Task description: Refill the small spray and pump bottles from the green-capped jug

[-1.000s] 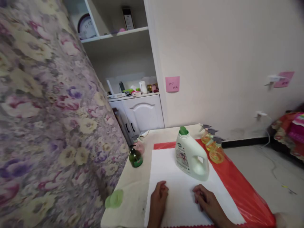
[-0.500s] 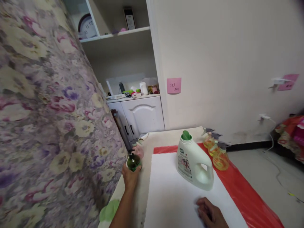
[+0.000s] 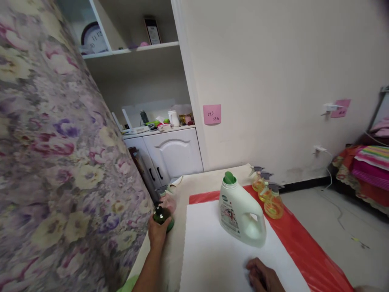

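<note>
My left hand is wrapped round a dark green pump bottle with a black pump top, at the left edge of the table. Right behind it stands a pink spray bottle. A large pale green detergent jug stands on the white sheet, with a green cap piece at its mouth and its handle to the right. Low in the view, in front of the jug, my right hand rests near the sheet with fingers curled in and nothing visible in them.
Several yellow spray bottles line the right side on red plastic sheeting. A floral curtain hangs close on the left. Behind are a white cabinet and the wall. A light green item shows partly beside my left forearm.
The view has turned a little to the right, so everything sits further left. My left hand's fingers now cover more of the pump bottle. The jug and my right hand look unchanged.
</note>
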Motion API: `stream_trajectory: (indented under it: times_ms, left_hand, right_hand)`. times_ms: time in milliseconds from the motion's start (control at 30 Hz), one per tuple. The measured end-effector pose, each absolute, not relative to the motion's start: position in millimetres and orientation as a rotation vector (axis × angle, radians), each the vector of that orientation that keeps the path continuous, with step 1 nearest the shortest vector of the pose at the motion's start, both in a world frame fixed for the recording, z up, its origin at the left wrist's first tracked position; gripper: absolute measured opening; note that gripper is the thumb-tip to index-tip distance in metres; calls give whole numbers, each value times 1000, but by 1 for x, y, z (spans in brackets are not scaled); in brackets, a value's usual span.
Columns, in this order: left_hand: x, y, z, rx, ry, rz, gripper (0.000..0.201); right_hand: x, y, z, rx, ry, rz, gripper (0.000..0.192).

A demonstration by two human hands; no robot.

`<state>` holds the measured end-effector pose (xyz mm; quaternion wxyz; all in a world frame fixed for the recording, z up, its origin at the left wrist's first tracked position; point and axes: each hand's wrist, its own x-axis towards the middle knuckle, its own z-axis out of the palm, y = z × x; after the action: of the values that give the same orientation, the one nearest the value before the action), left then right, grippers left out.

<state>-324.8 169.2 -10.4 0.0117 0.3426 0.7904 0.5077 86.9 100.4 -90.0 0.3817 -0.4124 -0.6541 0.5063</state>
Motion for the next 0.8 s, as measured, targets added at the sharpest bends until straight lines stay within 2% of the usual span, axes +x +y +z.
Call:
stream_trajectory:
  times_ms: [233, 367, 433, 600, 800]
  left_hand:
    - [-295, 139, 9, 1137, 2255, 1575, 76]
    - [-248, 99, 9, 1206, 2054, 1509, 74]
    - [-218, 77, 6, 1183, 1823, 1507, 80]
    - [-145, 31, -3, 1146, 1583, 1461, 76]
    - [-94, 4, -1, 1201, 1354, 1409, 78]
  right_hand:
    - [90, 97, -80, -1046, -1685, 1227, 32]
    - [91, 96, -83, -1011, -1673, 1210, 29]
    - [91, 96, -82, -991, -1669, 1218, 27]
    - [95, 97, -72, -880, -1521, 1416, 29]
    - [94, 79, -45, -717, -1287, 1664, 48]
